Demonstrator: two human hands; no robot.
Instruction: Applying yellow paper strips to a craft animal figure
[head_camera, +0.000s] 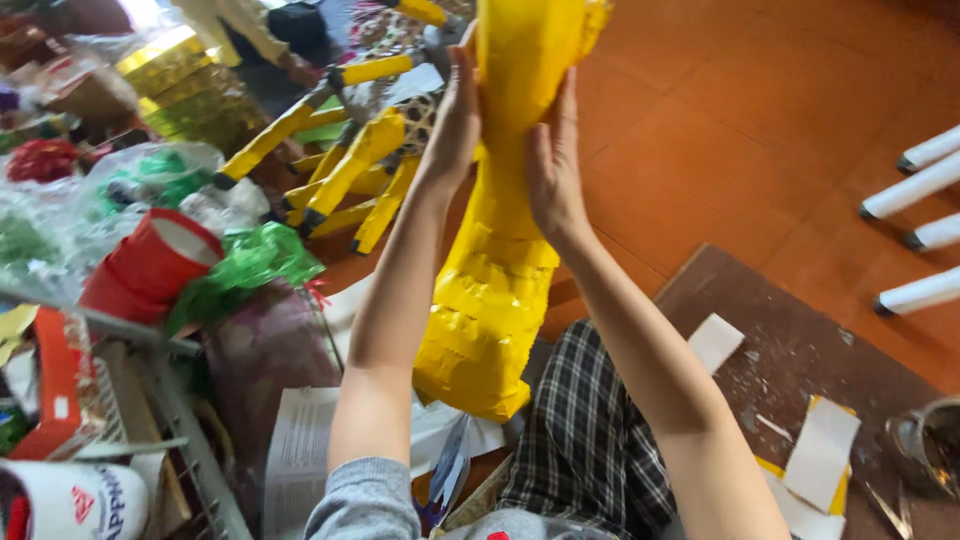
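Orange tiled floor (760, 90); both hands' grip (left (455, 125), right (553, 165)) clamped on crinkly yellow paper figure (495, 290)

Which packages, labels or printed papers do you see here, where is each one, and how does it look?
White cup: bottom left corner, on its side, red print.
Orange box: left edge, tall, white patch.
Gold boxes: top left, stacked, shiny foil.
Printed sheet: on the floor beside the left arm, white with small dark text.
No screens or signs.

Both arms raised, left hand (455, 125) and right hand (553, 160) palms inward.
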